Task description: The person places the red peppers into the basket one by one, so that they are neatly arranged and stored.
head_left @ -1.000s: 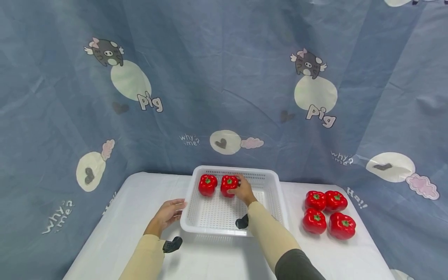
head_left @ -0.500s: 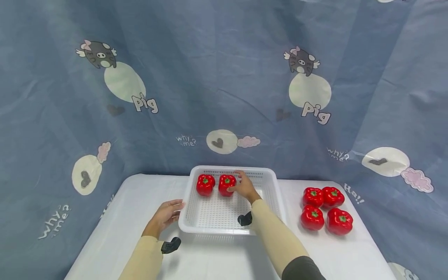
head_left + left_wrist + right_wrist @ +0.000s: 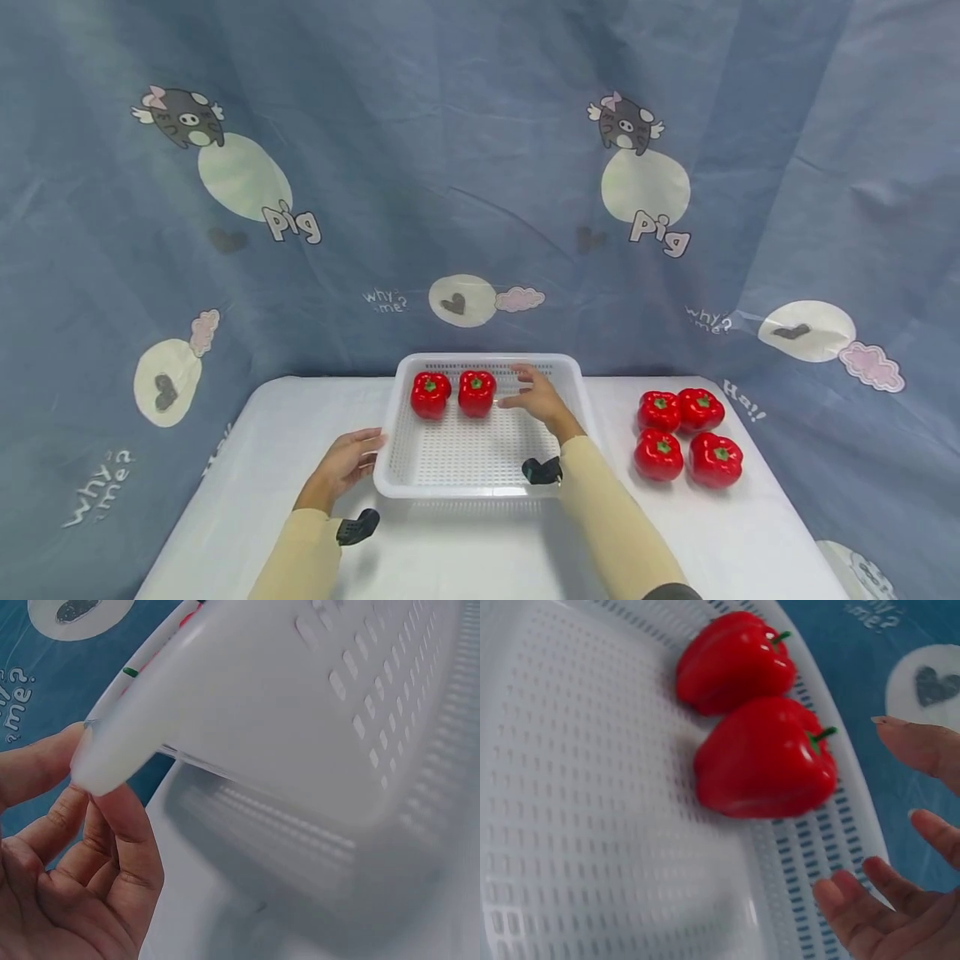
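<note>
A white perforated plastic basket [image 3: 480,492] sits on the table with two red bell peppers inside, near its far wall. The left pepper [image 3: 431,395] and the right pepper [image 3: 477,393] stand side by side, green stems up. My left hand [image 3: 82,855] pinches the basket's left rim between thumb and fingers. Over the basket's right part, my right hand [image 3: 542,402] is spread with nothing in it. Its fingers are apart from the nearer pepper, as the right wrist view also shows, where that pepper [image 3: 765,761] lies to the left of the fingers.
Several more red bell peppers [image 3: 716,460] stand grouped on the white table [image 3: 480,550] to the right of the basket. Behind the table hangs a blue cloth [image 3: 360,167] printed with pigs, close to the basket's far rim.
My right hand has let go of the right pepper in the basket and drawn back to the right. The left hand stays at the rim. The head view has shifted slightly.
</note>
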`<move>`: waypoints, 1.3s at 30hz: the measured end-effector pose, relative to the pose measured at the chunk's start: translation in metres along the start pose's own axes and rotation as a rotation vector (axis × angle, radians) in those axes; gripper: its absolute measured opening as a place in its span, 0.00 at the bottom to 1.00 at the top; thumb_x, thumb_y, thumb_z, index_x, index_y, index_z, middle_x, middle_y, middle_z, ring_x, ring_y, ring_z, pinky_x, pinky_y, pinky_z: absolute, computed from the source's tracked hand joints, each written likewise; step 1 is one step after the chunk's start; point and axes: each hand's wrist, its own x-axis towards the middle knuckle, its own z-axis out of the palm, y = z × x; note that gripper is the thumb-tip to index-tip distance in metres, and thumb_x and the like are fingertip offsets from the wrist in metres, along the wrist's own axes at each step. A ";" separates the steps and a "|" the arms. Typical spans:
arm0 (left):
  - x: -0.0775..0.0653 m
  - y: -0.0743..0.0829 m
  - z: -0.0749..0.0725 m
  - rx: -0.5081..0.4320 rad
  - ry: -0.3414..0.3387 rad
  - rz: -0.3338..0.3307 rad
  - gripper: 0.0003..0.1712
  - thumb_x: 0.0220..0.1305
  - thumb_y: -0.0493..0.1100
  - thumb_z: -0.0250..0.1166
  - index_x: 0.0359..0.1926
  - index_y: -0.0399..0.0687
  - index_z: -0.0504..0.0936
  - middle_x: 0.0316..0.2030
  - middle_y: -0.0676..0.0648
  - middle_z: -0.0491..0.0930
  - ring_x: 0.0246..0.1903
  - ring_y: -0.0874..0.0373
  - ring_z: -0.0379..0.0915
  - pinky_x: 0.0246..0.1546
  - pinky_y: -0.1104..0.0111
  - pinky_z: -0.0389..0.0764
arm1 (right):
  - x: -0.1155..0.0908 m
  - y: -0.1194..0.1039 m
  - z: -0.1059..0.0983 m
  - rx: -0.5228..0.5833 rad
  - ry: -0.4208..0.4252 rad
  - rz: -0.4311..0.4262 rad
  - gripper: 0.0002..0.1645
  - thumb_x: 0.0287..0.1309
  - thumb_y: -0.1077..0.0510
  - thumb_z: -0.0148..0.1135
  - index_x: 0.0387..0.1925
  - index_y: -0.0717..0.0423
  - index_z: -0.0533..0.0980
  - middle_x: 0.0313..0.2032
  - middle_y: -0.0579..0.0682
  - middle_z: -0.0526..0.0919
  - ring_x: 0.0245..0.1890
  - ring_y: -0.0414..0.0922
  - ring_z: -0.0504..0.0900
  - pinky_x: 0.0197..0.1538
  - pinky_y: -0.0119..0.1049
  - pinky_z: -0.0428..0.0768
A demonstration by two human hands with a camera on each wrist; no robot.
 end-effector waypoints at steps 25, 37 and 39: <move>-0.002 0.005 -0.001 0.025 -0.011 -0.022 0.30 0.65 0.43 0.63 0.63 0.31 0.68 0.48 0.41 0.80 0.38 0.56 0.78 0.37 0.69 0.80 | -0.054 0.018 -0.087 0.121 0.059 -0.201 0.38 0.51 0.69 0.68 0.64 0.65 0.64 0.63 0.66 0.66 0.63 0.62 0.68 0.61 0.52 0.71; -0.001 0.004 0.000 0.032 0.001 -0.017 0.29 0.66 0.43 0.62 0.63 0.32 0.69 0.53 0.38 0.77 0.39 0.57 0.79 0.39 0.68 0.81 | -0.075 0.040 -0.128 0.093 0.141 -0.125 0.39 0.55 0.63 0.69 0.66 0.59 0.63 0.65 0.61 0.66 0.65 0.59 0.67 0.59 0.44 0.71; -0.002 0.004 0.000 0.038 0.001 -0.017 0.29 0.66 0.44 0.62 0.63 0.32 0.69 0.53 0.38 0.78 0.39 0.57 0.79 0.39 0.68 0.81 | -0.079 0.044 -0.134 0.088 0.152 -0.124 0.40 0.54 0.61 0.70 0.66 0.58 0.62 0.65 0.61 0.66 0.65 0.59 0.67 0.59 0.40 0.72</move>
